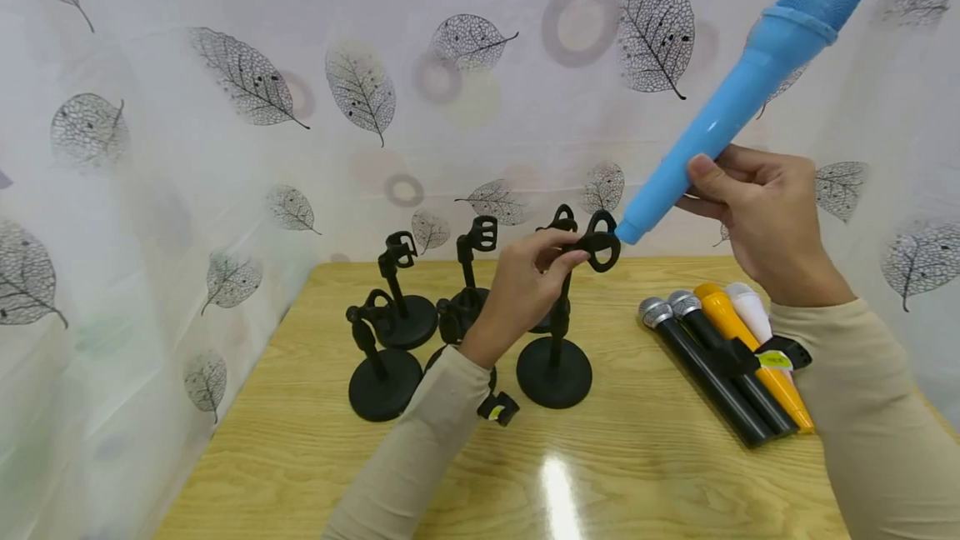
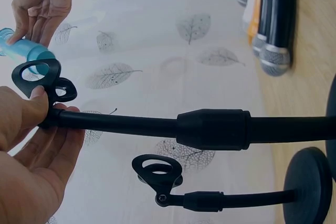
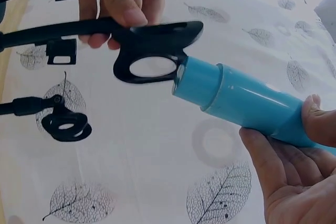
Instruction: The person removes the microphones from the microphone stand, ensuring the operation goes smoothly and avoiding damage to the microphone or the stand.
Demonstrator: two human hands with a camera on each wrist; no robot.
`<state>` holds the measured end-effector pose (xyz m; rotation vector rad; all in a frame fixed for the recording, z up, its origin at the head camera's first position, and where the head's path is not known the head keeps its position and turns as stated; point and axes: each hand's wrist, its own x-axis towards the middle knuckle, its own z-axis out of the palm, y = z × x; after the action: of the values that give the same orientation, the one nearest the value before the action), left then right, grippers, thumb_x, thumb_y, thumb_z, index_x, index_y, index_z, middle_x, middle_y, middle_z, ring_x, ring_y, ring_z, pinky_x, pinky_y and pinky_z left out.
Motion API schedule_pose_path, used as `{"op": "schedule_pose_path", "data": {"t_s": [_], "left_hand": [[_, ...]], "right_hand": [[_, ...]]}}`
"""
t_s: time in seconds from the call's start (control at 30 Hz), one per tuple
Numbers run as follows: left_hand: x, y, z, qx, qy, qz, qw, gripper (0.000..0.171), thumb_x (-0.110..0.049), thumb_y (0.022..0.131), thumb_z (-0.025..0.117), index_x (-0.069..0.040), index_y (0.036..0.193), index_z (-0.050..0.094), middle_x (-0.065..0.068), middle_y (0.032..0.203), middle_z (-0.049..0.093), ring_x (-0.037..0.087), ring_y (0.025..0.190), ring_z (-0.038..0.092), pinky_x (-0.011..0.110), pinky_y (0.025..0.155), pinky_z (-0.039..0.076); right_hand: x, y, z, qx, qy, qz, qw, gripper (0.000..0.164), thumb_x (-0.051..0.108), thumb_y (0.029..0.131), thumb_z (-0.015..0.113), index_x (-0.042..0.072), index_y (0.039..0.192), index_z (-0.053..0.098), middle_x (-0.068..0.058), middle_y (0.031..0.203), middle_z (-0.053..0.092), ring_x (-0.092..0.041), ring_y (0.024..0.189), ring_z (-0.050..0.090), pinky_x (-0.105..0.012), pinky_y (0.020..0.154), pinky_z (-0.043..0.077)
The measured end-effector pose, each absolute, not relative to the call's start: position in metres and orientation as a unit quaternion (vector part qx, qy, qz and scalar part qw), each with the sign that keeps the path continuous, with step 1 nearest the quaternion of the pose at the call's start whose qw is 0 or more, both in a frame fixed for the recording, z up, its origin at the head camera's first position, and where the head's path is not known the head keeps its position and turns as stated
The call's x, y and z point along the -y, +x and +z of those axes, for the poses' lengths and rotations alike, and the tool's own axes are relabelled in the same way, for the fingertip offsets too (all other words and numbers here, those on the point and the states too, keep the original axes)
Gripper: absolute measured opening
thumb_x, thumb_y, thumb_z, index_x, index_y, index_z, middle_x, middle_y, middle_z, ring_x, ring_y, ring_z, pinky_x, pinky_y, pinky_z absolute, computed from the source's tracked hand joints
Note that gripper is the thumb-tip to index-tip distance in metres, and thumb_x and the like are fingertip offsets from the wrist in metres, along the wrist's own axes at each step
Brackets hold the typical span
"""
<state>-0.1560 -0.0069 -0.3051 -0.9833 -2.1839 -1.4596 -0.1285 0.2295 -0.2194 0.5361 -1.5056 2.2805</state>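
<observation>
A light blue microphone [image 1: 720, 111] slants through the air, its mesh head up and to the right. My right hand [image 1: 772, 211] grips its handle between thumb and fingers. The narrow tail end [image 3: 198, 81] is right at the opening of a black clip [image 3: 152, 51]. My left hand [image 1: 528, 277] pinches that clip's joint at the top of a black desktop stand [image 2: 210, 128]. In the left wrist view the left thumb lies against the clip and the fingers are around the stem's top. The stand's round base [image 1: 553, 373] rests on the wooden table.
Several other black stands with clips [image 1: 405, 319] are grouped at the left and behind. On the right lie two black microphones [image 1: 708, 377], an orange one [image 1: 723, 311] and a white one [image 1: 748, 307]. A leaf-patterned sheet [image 1: 480, 107] hangs behind the table [image 1: 300, 457].
</observation>
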Motion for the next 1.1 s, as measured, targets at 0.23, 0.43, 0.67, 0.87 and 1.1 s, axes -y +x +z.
{"op": "schedule_pose_path", "data": {"t_s": [0.23, 0.43, 0.67, 0.87, 1.1], "left_hand": [[0.008, -0.156, -0.306, 0.768, -0.341, -0.512, 0.177, 0.027, -0.017, 0.1, 0.067, -0.003, 0.123, 0.071, 0.009, 0.109, 0.073, 0.01, 0.087, 0.072, 0.019, 0.073, 0.054], [0.009, -0.155, -0.306, 0.767, -0.344, -0.505, 0.194, 0.026, -0.015, 0.099, 0.068, -0.001, 0.121, 0.071, 0.011, 0.108, 0.073, 0.014, 0.086, 0.072, 0.018, 0.069, 0.053], [0.011, -0.155, -0.303, 0.766, -0.344, -0.506, 0.195, 0.025, -0.013, 0.098, 0.068, 0.0, 0.12, 0.071, 0.011, 0.108, 0.073, 0.018, 0.088, 0.073, 0.018, 0.075, 0.055], [0.014, -0.154, -0.302, 0.77, -0.338, -0.504, 0.194, 0.025, -0.013, 0.098, 0.068, 0.0, 0.119, 0.072, 0.012, 0.107, 0.072, 0.019, 0.087, 0.073, 0.02, 0.075, 0.055], [0.018, -0.153, -0.304, 0.775, -0.331, -0.501, 0.199, 0.025, -0.013, 0.097, 0.069, -0.001, 0.119, 0.072, 0.01, 0.107, 0.072, 0.016, 0.09, 0.072, 0.02, 0.082, 0.056]], "right_hand": [[-0.244, -0.129, -0.229, 0.579, 0.167, 0.781, 0.167, 0.032, -0.003, 0.091, 0.071, -0.007, 0.123, 0.069, -0.014, 0.107, 0.075, -0.023, 0.092, 0.075, -0.036, 0.074, 0.059], [-0.254, -0.131, -0.248, 0.645, 0.138, 0.738, 0.144, 0.021, 0.002, 0.092, 0.072, 0.005, 0.113, 0.076, -0.007, 0.102, 0.077, -0.018, 0.088, 0.076, -0.033, 0.072, 0.06], [-0.258, -0.132, -0.269, 0.713, 0.103, 0.687, 0.096, 0.026, 0.008, 0.095, 0.072, 0.002, 0.12, 0.073, 0.002, 0.102, 0.076, -0.014, 0.088, 0.075, -0.029, 0.073, 0.061], [-0.26, -0.13, -0.286, 0.802, 0.066, 0.59, 0.061, 0.055, 0.024, 0.098, 0.07, -0.016, 0.133, 0.056, 0.013, 0.102, 0.073, -0.007, 0.09, 0.073, -0.029, 0.076, 0.061], [-0.265, -0.129, -0.309, 0.848, 0.048, 0.527, 0.012, 0.06, 0.032, 0.1, 0.067, -0.014, 0.137, 0.054, -0.024, 0.126, 0.065, -0.002, 0.09, 0.071, -0.029, 0.08, 0.06]]}}
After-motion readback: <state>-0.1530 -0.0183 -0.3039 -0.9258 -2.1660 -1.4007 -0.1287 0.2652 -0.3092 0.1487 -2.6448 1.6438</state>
